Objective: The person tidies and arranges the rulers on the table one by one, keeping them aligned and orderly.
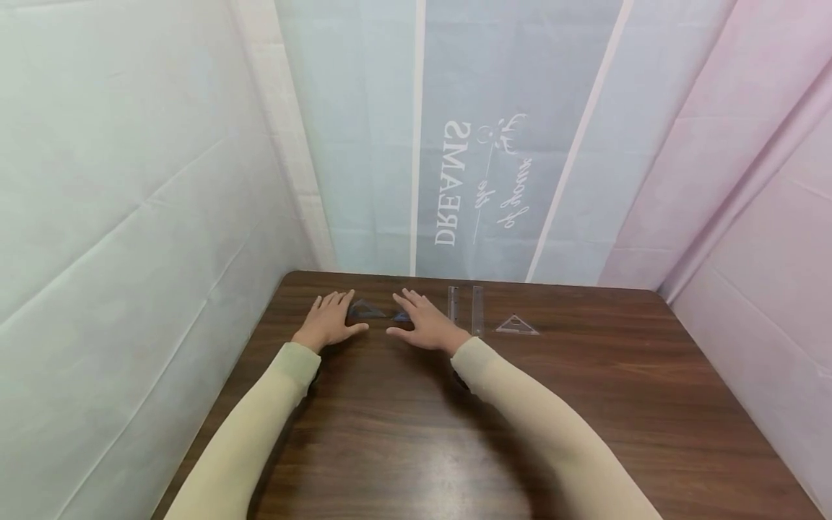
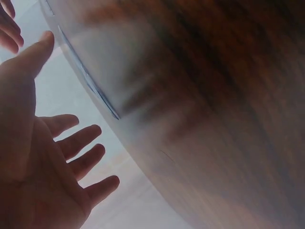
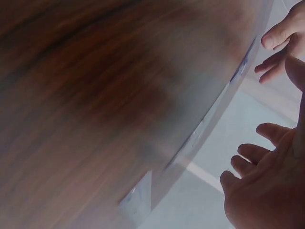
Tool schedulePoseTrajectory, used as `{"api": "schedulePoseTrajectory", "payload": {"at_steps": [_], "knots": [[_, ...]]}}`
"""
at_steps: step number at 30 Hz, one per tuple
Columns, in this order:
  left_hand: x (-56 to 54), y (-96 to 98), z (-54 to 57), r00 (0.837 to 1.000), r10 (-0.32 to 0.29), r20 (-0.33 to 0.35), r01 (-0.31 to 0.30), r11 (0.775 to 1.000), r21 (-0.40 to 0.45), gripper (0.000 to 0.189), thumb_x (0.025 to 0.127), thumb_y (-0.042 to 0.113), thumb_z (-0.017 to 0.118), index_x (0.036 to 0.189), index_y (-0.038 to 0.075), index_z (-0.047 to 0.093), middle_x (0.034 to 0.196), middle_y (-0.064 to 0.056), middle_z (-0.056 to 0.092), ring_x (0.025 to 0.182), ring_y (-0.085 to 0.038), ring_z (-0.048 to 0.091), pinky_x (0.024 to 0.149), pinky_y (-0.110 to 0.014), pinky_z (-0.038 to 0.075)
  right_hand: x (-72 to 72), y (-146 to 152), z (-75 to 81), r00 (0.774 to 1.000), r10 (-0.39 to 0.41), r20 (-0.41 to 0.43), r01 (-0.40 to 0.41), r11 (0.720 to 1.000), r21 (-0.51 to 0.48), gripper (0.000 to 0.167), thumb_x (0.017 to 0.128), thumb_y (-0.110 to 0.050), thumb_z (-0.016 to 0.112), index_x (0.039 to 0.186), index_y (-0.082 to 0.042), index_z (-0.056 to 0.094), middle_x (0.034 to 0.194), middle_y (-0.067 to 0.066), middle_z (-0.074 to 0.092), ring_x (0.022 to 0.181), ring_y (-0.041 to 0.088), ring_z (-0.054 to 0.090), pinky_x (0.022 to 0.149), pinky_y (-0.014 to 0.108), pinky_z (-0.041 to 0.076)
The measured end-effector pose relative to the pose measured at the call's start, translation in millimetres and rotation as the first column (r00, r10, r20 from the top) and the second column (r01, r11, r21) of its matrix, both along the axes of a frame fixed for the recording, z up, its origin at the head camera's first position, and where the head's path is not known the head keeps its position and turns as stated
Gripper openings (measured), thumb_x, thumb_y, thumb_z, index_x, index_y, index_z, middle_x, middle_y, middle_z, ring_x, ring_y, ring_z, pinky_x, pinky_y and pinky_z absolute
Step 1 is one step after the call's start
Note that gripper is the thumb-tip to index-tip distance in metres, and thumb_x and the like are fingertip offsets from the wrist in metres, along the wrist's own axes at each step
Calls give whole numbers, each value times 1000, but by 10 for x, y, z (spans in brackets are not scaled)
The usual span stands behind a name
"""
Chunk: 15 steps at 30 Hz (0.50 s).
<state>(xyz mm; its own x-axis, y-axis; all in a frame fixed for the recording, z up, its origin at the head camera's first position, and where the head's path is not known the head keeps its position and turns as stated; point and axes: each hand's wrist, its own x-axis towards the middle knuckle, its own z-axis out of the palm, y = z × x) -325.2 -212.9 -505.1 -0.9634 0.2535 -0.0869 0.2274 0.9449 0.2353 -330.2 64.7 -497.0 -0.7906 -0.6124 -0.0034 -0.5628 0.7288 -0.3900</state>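
Observation:
My left hand (image 1: 330, 320) hovers over the far left of the table, its fingers spread and holding nothing. Just right of its fingers lies a dark-tinted clear set square (image 1: 367, 310). The right hand (image 1: 429, 325) also has spread fingers and holds nothing; it partly covers a small blue-tinted set square (image 1: 401, 316). Beyond that hand two clear rulers lie side by side, a left ruler (image 1: 453, 303) and a right ruler (image 1: 477, 307). Farther right is a clear triangular set square (image 1: 517, 326). Both wrist views show the palms raised off the tabletop.
The brown wood-grain table (image 1: 403, 433) has rounded far corners. Behind it hangs a pale blue cloth (image 1: 364, 144) with mirrored lettering. A whitish cloth wall (image 1: 130, 217) stands at the left, a pinkish one (image 1: 767, 217) at the right.

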Motion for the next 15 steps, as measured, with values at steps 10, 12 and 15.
{"api": "schedulePoseTrajectory", "payload": {"at_steps": [10, 12, 15], "knots": [[-73, 91, 9, 999, 36, -32, -38, 997, -64, 77, 107, 50, 65, 158, -3, 46, 153, -26, 52, 138, -44, 53, 111, -61, 47, -89, -314, -46, 999, -3, 40, 1, 999, 51, 82, 110, -54, 56, 172, -11, 24, 177, 14, 23, 164, 31, 23, 132, 46, 19], [-80, 123, 18, 997, 54, -46, -58, 995, -77, 70, 107, 46, 67, 154, -4, 51, 146, -25, 57, 132, -43, 59, 104, -59, 52, -103, -359, -52, 999, -2, 54, -1, 999, 52, 75, 112, -47, 56, 170, -9, 28, 176, 14, 27, 162, 31, 27, 130, 46, 23], [-88, 166, 24, 994, 95, -53, -99, 992, -79, 64, 107, 43, 67, 151, -2, 55, 141, -24, 60, 127, -41, 62, 99, -57, 55, -119, -418, -57, 997, -2, 77, -2, 999, 51, 64, 115, -35, 53, 168, -6, 31, 174, 16, 32, 160, 31, 31, 129, 46, 28]]}}
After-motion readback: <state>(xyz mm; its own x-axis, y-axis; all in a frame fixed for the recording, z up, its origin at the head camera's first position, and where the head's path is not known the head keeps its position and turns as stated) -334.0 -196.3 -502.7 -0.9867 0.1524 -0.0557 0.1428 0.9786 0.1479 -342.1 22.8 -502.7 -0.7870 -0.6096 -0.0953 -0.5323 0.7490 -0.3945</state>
